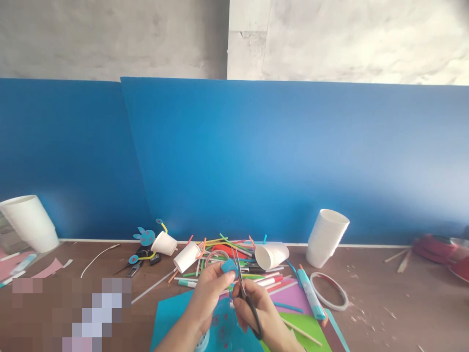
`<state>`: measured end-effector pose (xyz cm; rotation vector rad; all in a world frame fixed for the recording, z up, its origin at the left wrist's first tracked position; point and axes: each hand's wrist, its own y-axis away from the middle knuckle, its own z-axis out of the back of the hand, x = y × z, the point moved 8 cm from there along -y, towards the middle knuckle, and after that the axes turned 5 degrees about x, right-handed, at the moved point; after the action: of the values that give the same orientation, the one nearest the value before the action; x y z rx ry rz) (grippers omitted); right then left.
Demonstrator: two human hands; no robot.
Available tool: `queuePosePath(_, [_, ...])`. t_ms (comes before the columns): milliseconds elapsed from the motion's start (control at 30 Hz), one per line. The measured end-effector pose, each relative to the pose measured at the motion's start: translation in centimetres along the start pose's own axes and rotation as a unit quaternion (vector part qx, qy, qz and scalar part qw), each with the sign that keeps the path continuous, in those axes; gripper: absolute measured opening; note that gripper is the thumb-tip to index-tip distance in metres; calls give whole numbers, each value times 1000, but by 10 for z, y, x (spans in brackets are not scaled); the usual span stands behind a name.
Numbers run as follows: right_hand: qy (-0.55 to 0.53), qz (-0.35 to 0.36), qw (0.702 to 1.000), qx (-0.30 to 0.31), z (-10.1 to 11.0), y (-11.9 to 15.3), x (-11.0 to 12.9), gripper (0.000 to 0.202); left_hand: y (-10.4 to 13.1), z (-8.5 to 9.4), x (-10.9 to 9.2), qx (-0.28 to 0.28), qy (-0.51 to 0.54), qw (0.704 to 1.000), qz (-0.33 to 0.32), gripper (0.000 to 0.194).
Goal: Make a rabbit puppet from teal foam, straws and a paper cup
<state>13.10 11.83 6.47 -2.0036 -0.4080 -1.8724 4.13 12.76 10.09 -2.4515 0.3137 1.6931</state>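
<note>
Between the thumb and fingers of my left hand [210, 292] is a small piece of blue paper [229, 267]. Black-handled scissors [250, 308] are gripped in my right hand [262, 313], their blades pointing up and away, right beside the blue piece. Whether the blades touch the paper I cannot tell. Below both hands lies a larger blue sheet [168, 318] with reddish drawn marks near its middle. A green sheet [311, 325] and a purple sheet [287, 296] lie to its right.
Coloured straws [234, 243] and markers are heaped behind my hands. A paper cup [271, 256] lies on its side there. Stacked white cups [327, 238] stand right, near a tape roll [330, 292] and a glue tube [310, 293]. A blue rabbit-like cutout [147, 237] sits left by another cup [164, 243].
</note>
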Motion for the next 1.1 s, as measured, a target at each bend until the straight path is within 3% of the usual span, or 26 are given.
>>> queuePosePath(233, [-4, -38, 999, -22, 6, -2, -4, 42, -6, 4, 4, 36, -22, 999, 4, 26])
queuePosePath(333, [-26, -33, 996, -73, 18, -2, -2, 44, -8, 7, 9, 51, -93, 994, 19, 29])
queuePosePath(433, [-30, -20, 996, -81, 23, -2, 1, 45, -6, 6, 11, 51, -166, 984, 28, 29])
queuePosePath(633, [-54, 14, 988, -142, 31, 4, 6, 40, -6, -3, 25, 54, -119, 991, 21, 32])
queuePosePath(867, [-40, 16, 993, -109, 21, 2, 13, 37, -3, 7, 23, -41, -38, 998, 2, 31])
queuePosePath(1100, [-9, 43, 999, -21, -2, 0, 9, 34, -2, 3, 17, -32, 32, 999, 14, 24])
